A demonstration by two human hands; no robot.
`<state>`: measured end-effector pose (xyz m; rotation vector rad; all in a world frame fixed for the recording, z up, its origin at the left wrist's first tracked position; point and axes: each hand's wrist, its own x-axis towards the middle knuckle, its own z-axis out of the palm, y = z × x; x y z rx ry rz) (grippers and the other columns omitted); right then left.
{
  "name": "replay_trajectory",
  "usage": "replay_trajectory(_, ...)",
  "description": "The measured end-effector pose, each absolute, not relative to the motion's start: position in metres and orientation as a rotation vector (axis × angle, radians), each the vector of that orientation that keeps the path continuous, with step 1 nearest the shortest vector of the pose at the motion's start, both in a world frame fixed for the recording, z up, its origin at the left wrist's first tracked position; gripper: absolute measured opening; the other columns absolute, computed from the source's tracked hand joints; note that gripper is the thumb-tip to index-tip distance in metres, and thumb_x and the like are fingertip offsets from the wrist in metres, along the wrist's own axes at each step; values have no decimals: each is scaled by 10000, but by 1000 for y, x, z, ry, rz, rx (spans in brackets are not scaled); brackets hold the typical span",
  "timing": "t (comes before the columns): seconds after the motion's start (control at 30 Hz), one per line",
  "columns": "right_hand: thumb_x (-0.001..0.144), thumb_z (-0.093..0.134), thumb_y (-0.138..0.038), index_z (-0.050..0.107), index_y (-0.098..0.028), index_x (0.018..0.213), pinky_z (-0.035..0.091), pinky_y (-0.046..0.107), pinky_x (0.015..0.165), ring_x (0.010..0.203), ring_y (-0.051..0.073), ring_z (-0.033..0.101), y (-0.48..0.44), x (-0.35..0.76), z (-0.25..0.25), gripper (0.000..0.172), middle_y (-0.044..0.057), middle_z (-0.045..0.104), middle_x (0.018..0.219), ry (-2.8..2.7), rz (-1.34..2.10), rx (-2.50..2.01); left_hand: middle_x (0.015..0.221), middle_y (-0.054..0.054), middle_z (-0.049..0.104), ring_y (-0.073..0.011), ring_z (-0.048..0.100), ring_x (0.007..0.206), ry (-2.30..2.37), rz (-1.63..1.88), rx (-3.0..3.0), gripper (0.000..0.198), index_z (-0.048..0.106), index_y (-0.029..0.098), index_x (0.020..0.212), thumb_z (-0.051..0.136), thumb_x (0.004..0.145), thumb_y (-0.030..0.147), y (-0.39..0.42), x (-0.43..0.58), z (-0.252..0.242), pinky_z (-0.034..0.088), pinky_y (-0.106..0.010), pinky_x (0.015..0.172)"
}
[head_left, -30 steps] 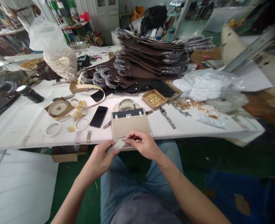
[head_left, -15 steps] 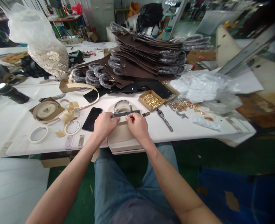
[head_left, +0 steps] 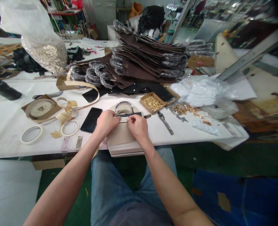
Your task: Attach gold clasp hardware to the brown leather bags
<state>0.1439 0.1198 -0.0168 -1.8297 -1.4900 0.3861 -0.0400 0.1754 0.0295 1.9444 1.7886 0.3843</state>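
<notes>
A beige handbag (head_left: 121,141) lies flat at the table's front edge, its lower end jutting over. One plastic-wrapped loop handle (head_left: 124,103) stands beyond its top edge. My left hand (head_left: 107,124) is closed, thumb and fingers pinching at the bag's top edge. Close by on the right, my right hand (head_left: 138,126) pinches the same edge. Along that edge runs a narrow dark strip (head_left: 137,114), partly covered by my fingers. Whether anything small sits between the fingertips is hidden. A black phone (head_left: 90,120) rests just left of my left hand.
To the right lie a dark metal hand tool (head_left: 165,122) and a cardboard tray (head_left: 141,102) of gold studs. Tape rolls (head_left: 21,138) are at left. Behind rises a stack of brown bag pieces (head_left: 148,59). Plastic-wrapped white material (head_left: 195,89) sits farther right.
The view has shifted slightly, so the table's things sit a little farther left. Both hands stay pinched at the bag's top edge, with hardly any visible movement.
</notes>
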Motion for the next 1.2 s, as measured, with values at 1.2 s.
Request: replay_trajectory(1.2,952,812,-271,940,-266,931,567,316,834,922,248,816,127,137,-13,129,51,897,1000,-1632,453,-1760,885,-145,822,-312,768,901,1664,502,2095,307,804,220,843,699,1028,441,145,-45,22,471,-355,764)
